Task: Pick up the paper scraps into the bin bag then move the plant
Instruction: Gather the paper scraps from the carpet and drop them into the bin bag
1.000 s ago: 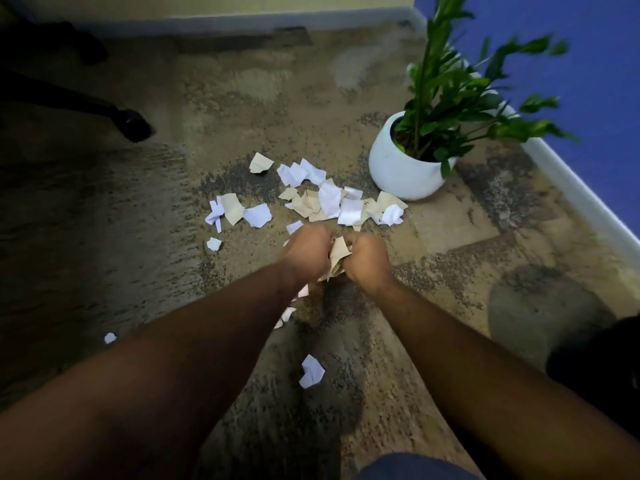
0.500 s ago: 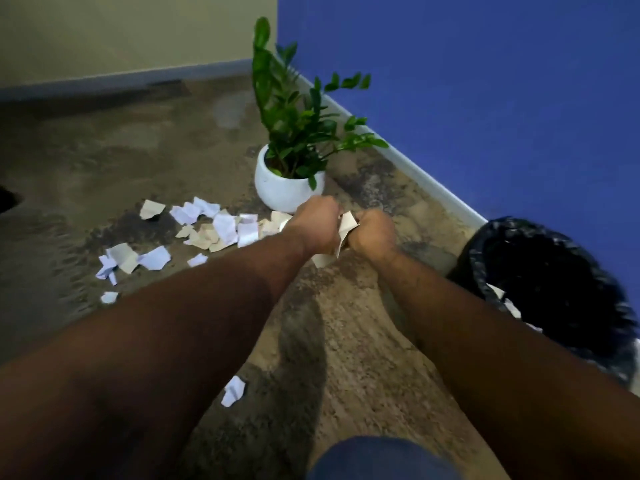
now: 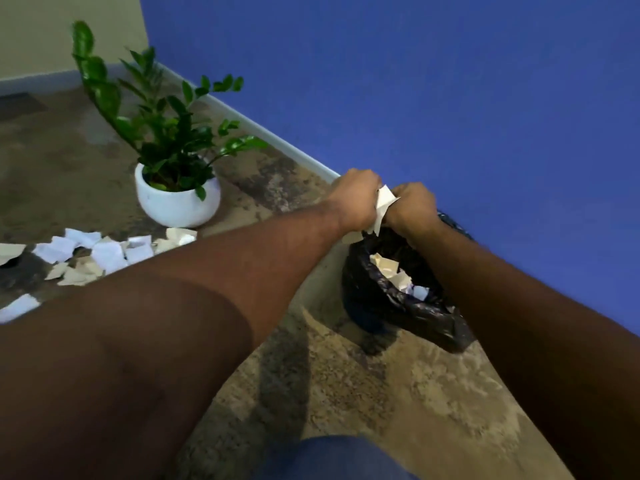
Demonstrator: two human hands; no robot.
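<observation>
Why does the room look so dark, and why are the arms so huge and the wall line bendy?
Head view: dim light, so the floor looks murky and the black bin bag loses detail; a soft shadow falls under the arms. The wide lens swells the near forearms and bends the skirting board. The plant leaves and the hands are slightly blurred.

Dim, soft, wide-angle edge distortion
</observation>
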